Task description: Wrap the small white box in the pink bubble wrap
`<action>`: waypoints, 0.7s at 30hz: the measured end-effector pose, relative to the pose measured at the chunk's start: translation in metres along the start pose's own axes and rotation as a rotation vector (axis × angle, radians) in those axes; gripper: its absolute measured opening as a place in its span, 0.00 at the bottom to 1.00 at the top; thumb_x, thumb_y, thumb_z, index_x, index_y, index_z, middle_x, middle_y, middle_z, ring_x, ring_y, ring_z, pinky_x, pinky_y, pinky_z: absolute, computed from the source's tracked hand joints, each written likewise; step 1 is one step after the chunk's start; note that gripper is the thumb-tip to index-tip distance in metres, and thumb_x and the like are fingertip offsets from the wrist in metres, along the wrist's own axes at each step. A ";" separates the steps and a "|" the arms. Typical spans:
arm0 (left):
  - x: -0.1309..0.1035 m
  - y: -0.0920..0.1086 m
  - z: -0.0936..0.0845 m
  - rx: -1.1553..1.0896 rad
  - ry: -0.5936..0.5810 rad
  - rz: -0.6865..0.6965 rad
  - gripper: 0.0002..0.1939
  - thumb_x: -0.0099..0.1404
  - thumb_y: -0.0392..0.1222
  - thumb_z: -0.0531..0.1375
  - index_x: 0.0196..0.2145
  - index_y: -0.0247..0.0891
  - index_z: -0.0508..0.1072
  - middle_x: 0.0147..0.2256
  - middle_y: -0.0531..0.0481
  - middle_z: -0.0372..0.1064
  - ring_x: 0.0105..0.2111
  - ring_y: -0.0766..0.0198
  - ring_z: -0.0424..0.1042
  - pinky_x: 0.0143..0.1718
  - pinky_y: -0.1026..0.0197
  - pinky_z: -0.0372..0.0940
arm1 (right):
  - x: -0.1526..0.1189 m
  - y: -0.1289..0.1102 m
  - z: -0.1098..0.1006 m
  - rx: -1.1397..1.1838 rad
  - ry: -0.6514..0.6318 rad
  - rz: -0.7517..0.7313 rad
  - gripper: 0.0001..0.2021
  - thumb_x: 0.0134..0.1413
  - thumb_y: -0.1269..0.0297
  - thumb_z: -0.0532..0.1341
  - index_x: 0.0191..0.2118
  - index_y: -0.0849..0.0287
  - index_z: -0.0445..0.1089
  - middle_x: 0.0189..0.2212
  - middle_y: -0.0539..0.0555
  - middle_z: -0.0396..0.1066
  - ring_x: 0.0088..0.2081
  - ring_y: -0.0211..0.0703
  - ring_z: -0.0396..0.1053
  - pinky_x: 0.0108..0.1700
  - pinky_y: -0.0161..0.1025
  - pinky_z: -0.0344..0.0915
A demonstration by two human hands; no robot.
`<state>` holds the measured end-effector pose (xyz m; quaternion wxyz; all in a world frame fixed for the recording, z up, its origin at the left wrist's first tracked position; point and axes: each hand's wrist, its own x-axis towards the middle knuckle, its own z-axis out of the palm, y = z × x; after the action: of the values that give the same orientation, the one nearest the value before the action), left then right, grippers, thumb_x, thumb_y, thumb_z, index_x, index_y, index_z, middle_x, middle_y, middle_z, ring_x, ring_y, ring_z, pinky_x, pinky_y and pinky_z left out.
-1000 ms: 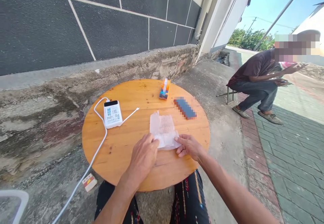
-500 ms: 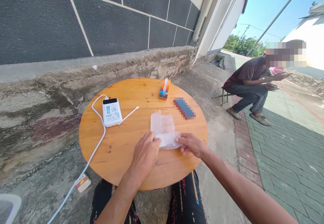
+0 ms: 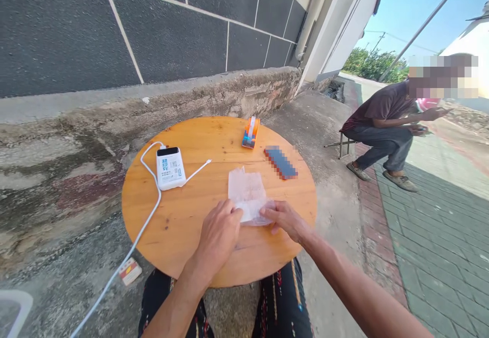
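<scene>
- A translucent, whitish plastic sheet (image 3: 247, 188) lies on the table between the two hands, slightly right of the middle. Its near end is doubled over into a whiter, crumpled strip; the far part spreads flat, with an uneven edge.
- The left hand (image 3: 219, 228) is curled, back upward, its thumb and bent forefinger pinching the left end of the folded strip.
- The right hand (image 3: 284, 218) grasps the strip's right end, thumb on top and the other fingers partly hidden underneath or behind.
- Just beyond the sheet, to the right, lies a dark, flat oblong object (image 3: 281, 162) with a reddish edge, its surface blurred by pixels.
- Farther back, near the far rim, stands an orange and blue tape dispenser (image 3: 250, 132) with a roll in it.
- On the left rests a white power bank (image 3: 170, 169) with a black end and blue print; a short white lead (image 3: 198, 170) sticks out to its right, and a long white cable (image 3: 147, 216) runs off the near left rim.
- All of these are on a round wooden table (image 3: 183, 241).
- A small red and cream box (image 3: 130, 272) lies on the concrete below.
- To the right, another person (image 3: 385, 109) sits on a low stool (image 3: 344, 144).
- Behind the table rises a dark tiled wall (image 3: 168, 32) with pale joints.
</scene>
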<state>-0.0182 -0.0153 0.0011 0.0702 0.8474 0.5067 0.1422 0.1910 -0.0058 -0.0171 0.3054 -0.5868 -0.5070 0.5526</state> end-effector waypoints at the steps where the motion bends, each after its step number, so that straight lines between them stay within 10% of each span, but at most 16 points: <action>1: 0.000 0.000 0.000 -0.002 -0.005 -0.001 0.12 0.68 0.34 0.50 0.29 0.39 0.69 0.33 0.48 0.65 0.36 0.60 0.66 0.34 0.60 0.58 | 0.001 0.002 0.003 0.019 0.023 -0.012 0.16 0.45 0.50 0.63 0.29 0.61 0.70 0.25 0.51 0.68 0.27 0.38 0.65 0.20 0.29 0.61; 11: 0.002 0.002 0.001 -0.012 -0.038 -0.021 0.13 0.68 0.35 0.49 0.31 0.39 0.71 0.34 0.48 0.66 0.38 0.59 0.67 0.36 0.60 0.59 | 0.005 0.016 0.020 -0.464 0.445 -0.183 0.12 0.47 0.59 0.59 0.22 0.57 0.57 0.17 0.45 0.57 0.21 0.34 0.56 0.23 0.31 0.49; 21: 0.004 0.000 -0.002 -0.020 -0.036 -0.009 0.12 0.68 0.35 0.50 0.31 0.40 0.72 0.33 0.48 0.66 0.38 0.59 0.67 0.36 0.59 0.58 | 0.007 0.007 0.044 -0.536 0.524 -0.209 0.05 0.47 0.66 0.56 0.25 0.57 0.58 0.20 0.46 0.61 0.23 0.36 0.59 0.27 0.32 0.49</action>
<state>-0.0167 -0.0119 0.0034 0.0884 0.8468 0.5079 0.1314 0.1498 -0.0104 -0.0347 0.3152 -0.7121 -0.5953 0.1977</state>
